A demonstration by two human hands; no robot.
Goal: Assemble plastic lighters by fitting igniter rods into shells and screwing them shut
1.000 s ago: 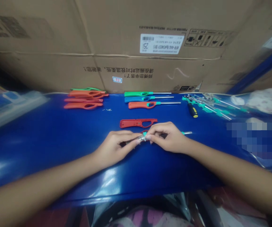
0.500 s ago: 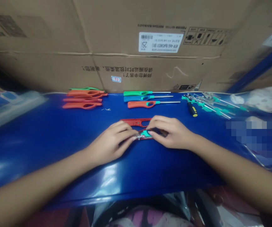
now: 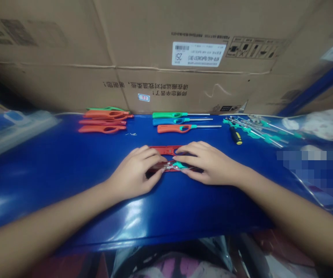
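Observation:
A red lighter shell half (image 3: pixel 172 170) lies on the blue table, with clear and metal inner parts (image 3: pixel 168 166) and a teal trigger (image 3: pixel 179 165) set in it. My left hand (image 3: pixel 139 168) is closed at its left end, thumb and fingertips pinching the shell around the inner parts. From the right, the curled fingers of my right hand (image 3: pixel 208 162) grip the shell by the trigger; the right end is hidden under this hand. Just behind lies a second red shell half (image 3: pixel 160 150), inner side up, its right end partly covered by my right fingers.
Several orange and red handles (image 3: pixel 102 129) are stacked at the back left. Three long-nosed lighters (image 3: pixel 172 129) lie behind my hands. At the back right are a black-and-yellow screwdriver (image 3: pixel 236 136) and metal tubes with teal parts (image 3: pixel 257 133). A cardboard box (image 3: pixel 143 46) walls the back.
My right fingers have shifted slightly left and opened a little over the trigger, showing more of the inner parts. My left hand stays nearly in place. The view has shifted slightly.

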